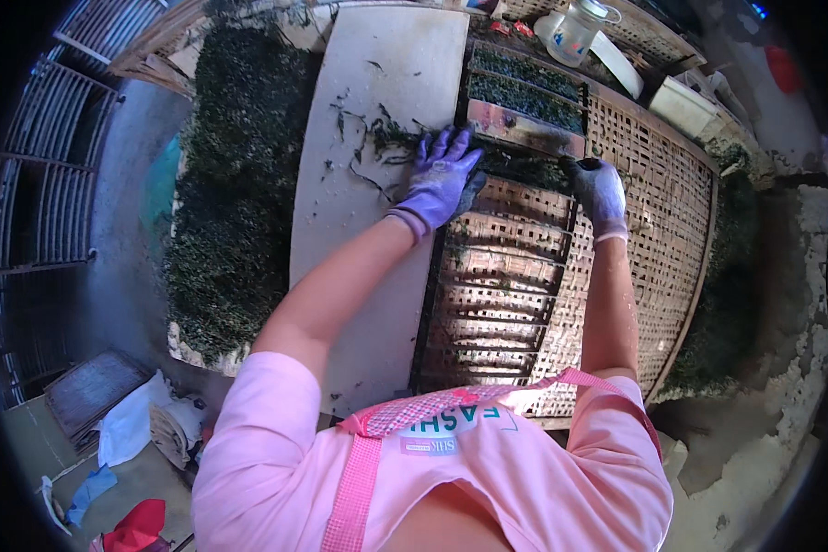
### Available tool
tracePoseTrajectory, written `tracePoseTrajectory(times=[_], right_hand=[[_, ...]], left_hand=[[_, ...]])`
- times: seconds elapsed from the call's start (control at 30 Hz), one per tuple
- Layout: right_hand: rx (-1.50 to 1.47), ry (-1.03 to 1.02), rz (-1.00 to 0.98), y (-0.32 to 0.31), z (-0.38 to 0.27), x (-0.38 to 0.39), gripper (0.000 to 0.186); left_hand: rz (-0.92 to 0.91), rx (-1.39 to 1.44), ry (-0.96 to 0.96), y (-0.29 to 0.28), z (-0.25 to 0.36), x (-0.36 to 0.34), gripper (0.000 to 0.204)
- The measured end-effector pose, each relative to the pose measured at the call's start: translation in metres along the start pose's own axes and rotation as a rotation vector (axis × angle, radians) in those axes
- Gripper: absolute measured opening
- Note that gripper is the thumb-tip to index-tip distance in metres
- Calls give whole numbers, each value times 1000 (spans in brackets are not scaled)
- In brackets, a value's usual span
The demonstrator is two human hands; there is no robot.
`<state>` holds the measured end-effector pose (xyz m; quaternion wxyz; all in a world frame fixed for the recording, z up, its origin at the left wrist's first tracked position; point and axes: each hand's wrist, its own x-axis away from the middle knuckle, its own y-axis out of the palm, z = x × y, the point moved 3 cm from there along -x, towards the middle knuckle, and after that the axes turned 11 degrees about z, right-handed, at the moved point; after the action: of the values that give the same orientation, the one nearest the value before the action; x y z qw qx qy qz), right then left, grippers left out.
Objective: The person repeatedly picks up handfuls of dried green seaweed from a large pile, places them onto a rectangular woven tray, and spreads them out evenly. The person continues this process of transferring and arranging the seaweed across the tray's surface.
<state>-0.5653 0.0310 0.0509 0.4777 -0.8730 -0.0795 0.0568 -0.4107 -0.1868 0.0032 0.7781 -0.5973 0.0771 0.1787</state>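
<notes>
My left hand (440, 179), in a purple glove with a dark palm, lies with fingers stretched out where a pale board (354, 248) meets a slatted frame (497, 313). Dark green leafy strands (524, 167) fill one row of the frame between my two hands. At the right end of this row my right hand (601, 191), in a similar glove, has its fingers curled closed at the frame's side bar. What it grips is hidden under the fingers. Loose strands (386, 133) are scattered on the board beside my left hand.
Under the frame is a woven bamboo mat (658, 212). Dark green heaps (239, 193) cover the left side. Filled rows (524, 87) lie at the frame's far end. A lidded clear jar (575, 37) stands at the far right. Cloths (131, 428) lie at the lower left.
</notes>
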Motion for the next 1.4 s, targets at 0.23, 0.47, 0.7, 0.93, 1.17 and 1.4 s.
tracePoseTrajectory(times=[0.23, 0.47, 0.7, 0.93, 1.17, 1.4], right_hand=[[468, -13, -209, 17, 8, -3, 35], [82, 189, -104, -21, 231, -48, 28], [-76, 43, -115, -18, 73, -5, 29], [-408, -367, 138, -1, -30, 17, 30], [-34, -371, 157, 93, -14, 24, 21], [-233, -541, 20, 127, 6, 3, 21]], left_hand=[[79, -169, 66, 21, 11, 4, 44], [96, -103, 87, 15, 24, -1, 50], [58, -125, 120, 14, 16, 8, 51], [146, -68, 133, 8, 8, 12, 52], [-88, -162, 100, -32, -109, 22, 34], [610, 198, -801, -30, -369, 14, 45]])
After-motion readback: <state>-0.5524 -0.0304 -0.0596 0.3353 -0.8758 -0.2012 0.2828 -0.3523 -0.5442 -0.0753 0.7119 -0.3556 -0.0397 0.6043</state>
